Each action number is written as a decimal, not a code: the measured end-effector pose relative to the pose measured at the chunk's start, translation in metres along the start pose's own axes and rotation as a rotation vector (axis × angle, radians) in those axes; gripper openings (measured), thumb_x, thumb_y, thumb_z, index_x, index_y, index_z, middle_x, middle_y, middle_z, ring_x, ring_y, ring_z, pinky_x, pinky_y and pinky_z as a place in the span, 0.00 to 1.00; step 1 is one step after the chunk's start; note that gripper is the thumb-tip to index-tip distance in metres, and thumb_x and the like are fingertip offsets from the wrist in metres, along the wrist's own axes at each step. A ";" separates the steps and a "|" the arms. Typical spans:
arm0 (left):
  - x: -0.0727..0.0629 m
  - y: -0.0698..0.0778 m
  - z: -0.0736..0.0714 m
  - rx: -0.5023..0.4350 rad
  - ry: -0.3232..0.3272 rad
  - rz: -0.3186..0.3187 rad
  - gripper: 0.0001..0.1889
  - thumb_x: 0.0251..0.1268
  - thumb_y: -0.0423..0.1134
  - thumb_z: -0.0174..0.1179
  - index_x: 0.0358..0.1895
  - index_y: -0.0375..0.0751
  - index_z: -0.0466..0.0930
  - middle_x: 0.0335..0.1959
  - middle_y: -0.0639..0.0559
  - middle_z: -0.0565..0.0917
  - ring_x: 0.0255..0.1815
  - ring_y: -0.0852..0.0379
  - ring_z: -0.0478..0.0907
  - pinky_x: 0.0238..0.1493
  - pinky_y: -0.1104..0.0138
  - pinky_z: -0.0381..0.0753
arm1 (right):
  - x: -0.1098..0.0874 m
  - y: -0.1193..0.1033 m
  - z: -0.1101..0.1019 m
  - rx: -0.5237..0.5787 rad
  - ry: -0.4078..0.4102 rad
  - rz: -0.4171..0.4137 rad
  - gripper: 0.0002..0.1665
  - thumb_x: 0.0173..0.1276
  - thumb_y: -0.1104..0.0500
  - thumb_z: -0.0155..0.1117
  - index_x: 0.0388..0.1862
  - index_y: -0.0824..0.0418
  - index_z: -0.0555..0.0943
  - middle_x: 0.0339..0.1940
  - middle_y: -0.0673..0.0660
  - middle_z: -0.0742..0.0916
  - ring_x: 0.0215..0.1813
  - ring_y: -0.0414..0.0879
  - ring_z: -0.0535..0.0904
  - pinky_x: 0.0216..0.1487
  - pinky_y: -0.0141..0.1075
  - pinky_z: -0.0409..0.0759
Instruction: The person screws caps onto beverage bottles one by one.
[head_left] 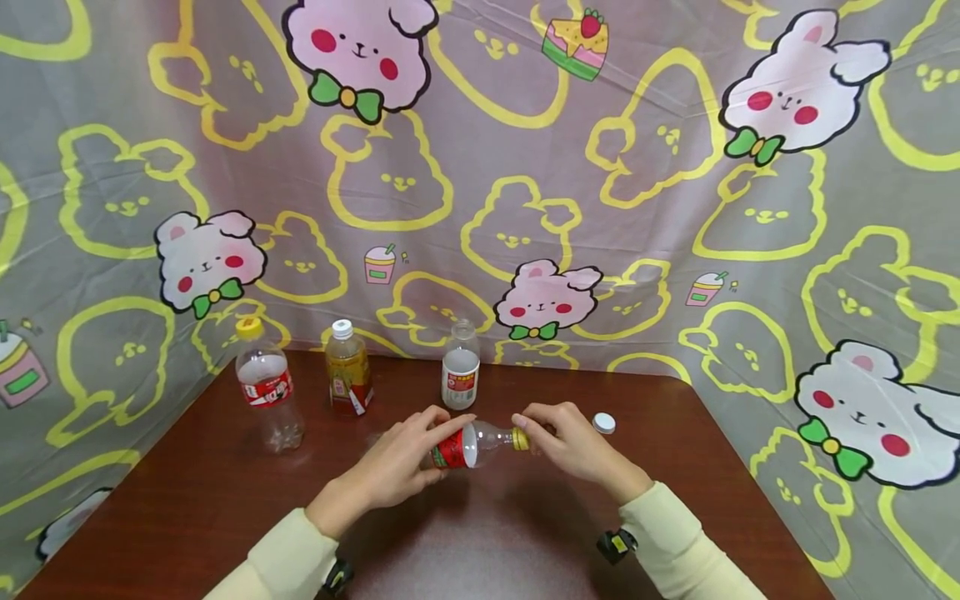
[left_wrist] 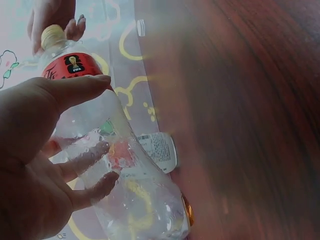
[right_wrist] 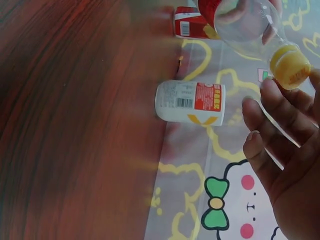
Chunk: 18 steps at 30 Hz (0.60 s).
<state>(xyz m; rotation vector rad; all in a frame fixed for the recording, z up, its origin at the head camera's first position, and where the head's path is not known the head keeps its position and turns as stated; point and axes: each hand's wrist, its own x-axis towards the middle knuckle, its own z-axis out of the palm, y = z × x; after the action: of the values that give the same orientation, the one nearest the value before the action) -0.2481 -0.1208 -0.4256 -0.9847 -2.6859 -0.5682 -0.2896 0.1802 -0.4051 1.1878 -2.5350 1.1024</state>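
Note:
A clear plastic bottle with a red label (head_left: 453, 451) lies sideways in the air over the table, its neck pointing right. My left hand (head_left: 397, 462) grips its body, the thumb lying along one side and the fingers around the other in the left wrist view. Water drops cling to the inside of its wall. On its neck sits a yellow cap (right_wrist: 290, 67). My right hand (head_left: 566, 437) pinches this cap with thumb and index finger, while the other fingers are spread apart in the right wrist view.
Behind the hands stands a capless bottle with a white and red label (head_left: 460, 383). Further left are a bottle with a white cap (head_left: 348, 375) and a tall bottle with a yellow cap (head_left: 266, 392). A loose white cap (head_left: 603, 423) lies right. A patterned curtain (head_left: 637, 250) borders the table (head_left: 712, 500).

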 end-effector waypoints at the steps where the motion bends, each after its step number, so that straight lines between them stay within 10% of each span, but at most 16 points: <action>1: 0.000 0.000 -0.001 0.000 0.007 -0.004 0.45 0.56 0.41 0.78 0.77 0.62 0.65 0.60 0.51 0.74 0.56 0.50 0.75 0.53 0.47 0.78 | -0.001 0.000 -0.001 0.000 -0.001 0.006 0.08 0.78 0.48 0.61 0.44 0.48 0.84 0.24 0.47 0.84 0.26 0.39 0.77 0.28 0.34 0.78; 7: -0.003 -0.003 -0.003 0.016 0.030 -0.013 0.45 0.54 0.40 0.79 0.77 0.60 0.66 0.59 0.50 0.74 0.57 0.49 0.75 0.53 0.46 0.78 | -0.005 -0.001 -0.004 0.017 -0.049 0.023 0.25 0.68 0.47 0.73 0.62 0.44 0.77 0.36 0.43 0.84 0.34 0.40 0.80 0.36 0.35 0.81; 18: -0.008 -0.001 -0.002 0.015 0.030 -0.004 0.46 0.55 0.40 0.78 0.77 0.62 0.65 0.60 0.50 0.74 0.56 0.50 0.76 0.51 0.48 0.79 | -0.007 -0.002 -0.002 0.044 -0.054 0.011 0.13 0.68 0.50 0.73 0.48 0.51 0.83 0.33 0.42 0.86 0.34 0.38 0.81 0.37 0.33 0.81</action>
<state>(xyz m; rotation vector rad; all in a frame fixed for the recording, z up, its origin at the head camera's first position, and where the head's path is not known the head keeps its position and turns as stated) -0.2433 -0.1268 -0.4270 -0.9589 -2.6631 -0.5577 -0.2837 0.1854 -0.4052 1.2319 -2.5730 1.1492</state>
